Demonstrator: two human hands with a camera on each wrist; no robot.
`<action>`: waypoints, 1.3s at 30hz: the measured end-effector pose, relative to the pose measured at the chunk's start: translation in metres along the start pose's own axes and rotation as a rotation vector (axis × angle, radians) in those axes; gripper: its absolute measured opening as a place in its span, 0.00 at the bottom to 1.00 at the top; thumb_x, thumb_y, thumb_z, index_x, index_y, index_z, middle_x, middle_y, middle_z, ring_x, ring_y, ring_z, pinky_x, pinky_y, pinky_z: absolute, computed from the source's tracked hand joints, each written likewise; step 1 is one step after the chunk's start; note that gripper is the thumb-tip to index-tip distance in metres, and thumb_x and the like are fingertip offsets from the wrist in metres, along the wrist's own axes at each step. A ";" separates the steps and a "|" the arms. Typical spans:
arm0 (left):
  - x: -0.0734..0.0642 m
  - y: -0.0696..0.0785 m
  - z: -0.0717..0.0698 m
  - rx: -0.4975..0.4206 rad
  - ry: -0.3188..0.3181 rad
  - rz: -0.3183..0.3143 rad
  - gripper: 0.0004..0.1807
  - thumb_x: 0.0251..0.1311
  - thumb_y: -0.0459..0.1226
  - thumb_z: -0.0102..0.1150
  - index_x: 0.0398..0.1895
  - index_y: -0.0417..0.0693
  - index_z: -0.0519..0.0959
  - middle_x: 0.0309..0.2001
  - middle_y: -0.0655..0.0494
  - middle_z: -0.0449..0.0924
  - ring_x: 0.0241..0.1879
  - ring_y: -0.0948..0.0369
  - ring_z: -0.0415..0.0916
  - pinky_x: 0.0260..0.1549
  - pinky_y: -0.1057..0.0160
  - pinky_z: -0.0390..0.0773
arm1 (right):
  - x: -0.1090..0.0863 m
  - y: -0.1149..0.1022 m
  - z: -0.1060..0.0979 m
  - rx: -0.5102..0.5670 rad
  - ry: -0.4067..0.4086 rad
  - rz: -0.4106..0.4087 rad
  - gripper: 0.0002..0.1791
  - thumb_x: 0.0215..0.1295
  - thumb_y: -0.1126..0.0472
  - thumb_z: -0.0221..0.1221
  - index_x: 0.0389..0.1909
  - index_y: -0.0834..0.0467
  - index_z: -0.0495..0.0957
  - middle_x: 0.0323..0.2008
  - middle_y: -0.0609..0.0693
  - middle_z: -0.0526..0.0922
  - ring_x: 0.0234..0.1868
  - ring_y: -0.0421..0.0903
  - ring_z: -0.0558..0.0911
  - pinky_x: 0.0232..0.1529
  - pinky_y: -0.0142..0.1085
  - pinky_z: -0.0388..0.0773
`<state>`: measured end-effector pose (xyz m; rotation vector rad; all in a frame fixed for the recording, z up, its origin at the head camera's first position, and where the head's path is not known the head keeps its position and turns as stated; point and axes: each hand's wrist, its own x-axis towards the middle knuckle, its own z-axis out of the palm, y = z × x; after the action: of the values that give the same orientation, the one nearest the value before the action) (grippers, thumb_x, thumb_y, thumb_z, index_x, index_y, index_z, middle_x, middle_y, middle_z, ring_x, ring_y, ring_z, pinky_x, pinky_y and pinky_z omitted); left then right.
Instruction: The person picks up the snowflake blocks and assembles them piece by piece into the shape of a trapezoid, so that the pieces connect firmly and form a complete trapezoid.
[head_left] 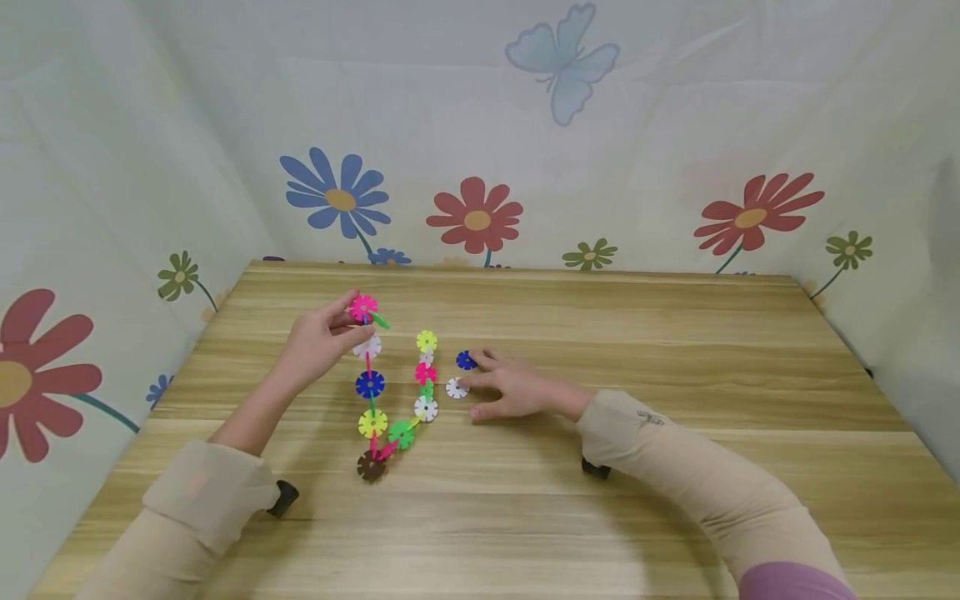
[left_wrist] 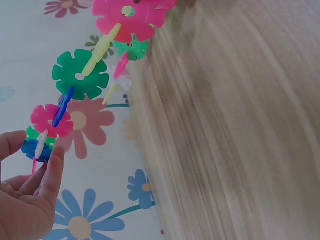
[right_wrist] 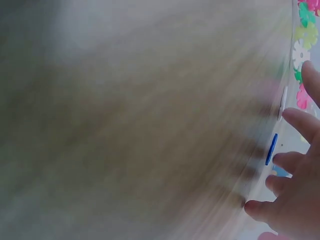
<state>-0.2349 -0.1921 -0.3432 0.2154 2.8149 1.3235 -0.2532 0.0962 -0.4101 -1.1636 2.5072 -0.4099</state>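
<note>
My left hand pinches the upper end of a chain of linked, notched plastic flower discs, near a pink disc. From there the chain hangs in a U, down to a brown disc and back up to a yellow disc. Thumb and fingers also grip it around a blue disc in the left wrist view. My right hand has its fingers spread low over the table, fingertips right at a loose blue disc and a loose white disc.
A wood-grain table lies under both hands. Behind and left of it hangs a pale cloth backdrop printed with flowers and a butterfly. Black straps show at the wrists, one beside the left cuff.
</note>
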 end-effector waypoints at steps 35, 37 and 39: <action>-0.004 0.007 0.042 -0.160 -0.083 -0.037 0.34 0.53 0.45 0.58 0.63 0.51 0.59 0.50 0.46 0.74 0.49 0.53 0.73 0.42 0.58 0.77 | -0.044 0.031 -0.011 0.072 0.217 0.060 0.16 0.50 0.58 0.63 0.41 0.60 0.78 0.43 0.56 0.77 0.45 0.51 0.76 0.50 0.44 0.71; -0.004 0.006 0.043 -0.167 -0.085 -0.041 0.34 0.53 0.46 0.58 0.62 0.50 0.59 0.49 0.46 0.75 0.48 0.53 0.73 0.41 0.59 0.77 | -0.042 0.031 -0.010 0.082 0.219 0.079 0.17 0.49 0.58 0.64 0.41 0.59 0.78 0.38 0.53 0.78 0.41 0.47 0.76 0.45 0.40 0.73; -0.004 0.005 0.045 -0.170 -0.086 -0.048 0.34 0.52 0.47 0.59 0.62 0.50 0.59 0.49 0.46 0.75 0.48 0.53 0.73 0.41 0.59 0.77 | -0.040 0.032 -0.010 0.097 0.207 0.090 0.17 0.48 0.58 0.64 0.41 0.59 0.78 0.35 0.50 0.77 0.37 0.45 0.74 0.41 0.36 0.72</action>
<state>-0.2269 -0.1552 -0.3679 0.1937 2.6038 1.4946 -0.2545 0.1482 -0.4061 -1.0134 2.6691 -0.6503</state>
